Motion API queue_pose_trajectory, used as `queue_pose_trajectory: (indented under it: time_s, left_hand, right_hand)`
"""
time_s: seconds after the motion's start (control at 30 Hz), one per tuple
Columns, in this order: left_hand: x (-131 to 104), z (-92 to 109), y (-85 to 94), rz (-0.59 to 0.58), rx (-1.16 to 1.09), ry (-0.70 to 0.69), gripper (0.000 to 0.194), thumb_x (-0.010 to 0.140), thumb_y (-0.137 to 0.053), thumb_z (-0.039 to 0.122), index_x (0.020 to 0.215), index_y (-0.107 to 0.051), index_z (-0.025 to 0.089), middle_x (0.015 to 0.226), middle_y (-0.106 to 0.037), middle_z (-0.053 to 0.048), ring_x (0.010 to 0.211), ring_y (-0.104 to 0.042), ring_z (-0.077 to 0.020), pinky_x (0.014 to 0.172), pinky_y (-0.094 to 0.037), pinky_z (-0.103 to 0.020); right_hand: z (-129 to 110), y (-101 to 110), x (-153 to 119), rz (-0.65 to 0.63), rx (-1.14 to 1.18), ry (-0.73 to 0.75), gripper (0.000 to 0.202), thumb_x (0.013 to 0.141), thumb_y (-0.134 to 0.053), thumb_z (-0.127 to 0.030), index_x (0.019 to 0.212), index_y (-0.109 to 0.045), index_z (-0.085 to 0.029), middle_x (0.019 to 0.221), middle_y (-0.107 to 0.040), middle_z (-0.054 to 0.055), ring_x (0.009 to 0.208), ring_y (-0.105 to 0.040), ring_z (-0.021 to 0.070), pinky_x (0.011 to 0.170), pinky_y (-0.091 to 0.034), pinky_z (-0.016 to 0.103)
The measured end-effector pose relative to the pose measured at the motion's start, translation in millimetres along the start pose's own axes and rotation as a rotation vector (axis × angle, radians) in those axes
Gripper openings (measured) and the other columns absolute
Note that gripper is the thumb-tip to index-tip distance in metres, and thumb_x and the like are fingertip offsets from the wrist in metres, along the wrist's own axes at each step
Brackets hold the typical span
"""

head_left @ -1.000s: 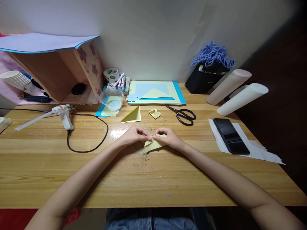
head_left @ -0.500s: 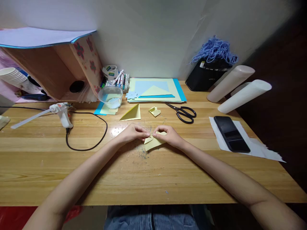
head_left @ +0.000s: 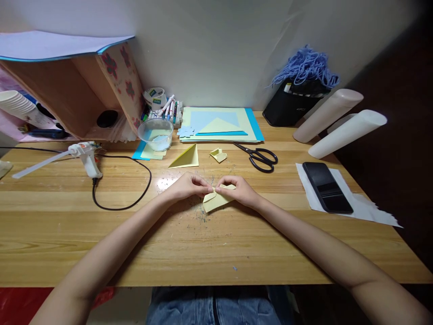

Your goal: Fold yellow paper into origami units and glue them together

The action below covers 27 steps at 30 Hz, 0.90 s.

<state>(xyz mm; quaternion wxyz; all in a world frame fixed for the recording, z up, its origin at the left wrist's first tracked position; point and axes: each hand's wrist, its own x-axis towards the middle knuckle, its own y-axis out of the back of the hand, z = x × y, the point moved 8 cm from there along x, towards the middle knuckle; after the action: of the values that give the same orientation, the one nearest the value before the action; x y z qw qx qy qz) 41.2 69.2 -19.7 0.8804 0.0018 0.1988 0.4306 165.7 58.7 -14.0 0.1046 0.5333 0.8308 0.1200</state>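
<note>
Paper piece, pale yellow, folded

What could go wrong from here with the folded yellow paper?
1. The left hand and right hand pinch the yellow paper close together; an uneven pull might tear or miscrease it.
2. The small folded piece lies loose just beyond the hands and could get knocked.
3. The glue gun cable loops beside the left forearm; a sideways sweep might snag it.

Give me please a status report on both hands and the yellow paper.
Left hand, right hand: close together, both pinching yellow paper. Paper partly folded. Scissors lying beyond, apart from both hands.
</note>
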Motion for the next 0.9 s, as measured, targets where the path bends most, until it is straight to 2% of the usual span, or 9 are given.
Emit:
queue_pose_trajectory:
  time_s: [0.13, 0.47, 0.6, 0.77, 0.9]
  left_hand:
    - [-0.2, 1.0, -1.4, -0.023, 0.002, -0.035, 0.028, 0.064, -0.068, 0.038, 0.073, -0.068, 0.012, 0.064, -0.061, -0.003, 0.058, -0.051, -0.0092, 0.056, -0.039, -0.021]
    - [-3.2, 6.2, -13.8, -0.215, -0.034, -0.119, 0.025, 0.072, -0.061, 0.035, 0.077, -0.063, 0.011, 0.063, -0.056, -0.001, 0.058, -0.050, -0.0077, 0.056, -0.038, -0.021]
    - [-4.0, 6.5, -13.3, -0.177, -0.006, -0.153, 0.026, 0.073, -0.060, 0.037, 0.078, -0.062, 0.012, 0.065, -0.056, 0.000, 0.058, -0.048, -0.0072, 0.055, -0.036, -0.020]
    - [-3.7, 5.6, -7.3, -0.077, -0.015, -0.165, 0.026, 0.071, -0.062, 0.036, 0.079, -0.063, 0.011, 0.069, -0.058, -0.002, 0.060, -0.049, -0.0074, 0.055, -0.037, -0.020]
    - [-3.3, 2.6, -5.5, -0.106, -0.075, -0.118, 0.028, 0.072, -0.061, 0.038, 0.080, -0.063, 0.011, 0.070, -0.060, -0.003, 0.060, -0.052, -0.0081, 0.056, -0.040, -0.021]
  right_hand:
    - [-1.6, -0.6, 0.3, -0.009, 0.012, 0.012, 0.023, 0.072, -0.062, -0.037, 0.072, -0.062, -0.014, 0.075, -0.063, 0.003, 0.071, -0.056, 0.0142, 0.064, -0.041, 0.023]
    - [-7.1, -6.6, -2.3, -0.111, 0.073, 0.032, 0.019, 0.073, -0.062, -0.034, 0.073, -0.064, -0.015, 0.076, -0.063, 0.003, 0.073, -0.056, 0.0137, 0.067, -0.041, 0.024]
    - [-4.3, -7.0, -2.6, -0.116, 0.093, 0.014, 0.020, 0.072, -0.062, -0.035, 0.073, -0.064, -0.015, 0.075, -0.063, 0.002, 0.071, -0.056, 0.0131, 0.065, -0.041, 0.023]
    - [-1.2, -3.3, -1.3, -0.042, 0.088, 0.007, 0.021, 0.071, -0.064, -0.036, 0.072, -0.064, -0.014, 0.075, -0.064, 0.002, 0.070, -0.056, 0.0131, 0.064, -0.041, 0.023]
    - [-0.7, 0.1, -0.9, 0.021, 0.067, 0.011, 0.022, 0.070, -0.064, -0.037, 0.072, -0.063, -0.014, 0.075, -0.064, 0.003, 0.071, -0.057, 0.0141, 0.064, -0.042, 0.024]
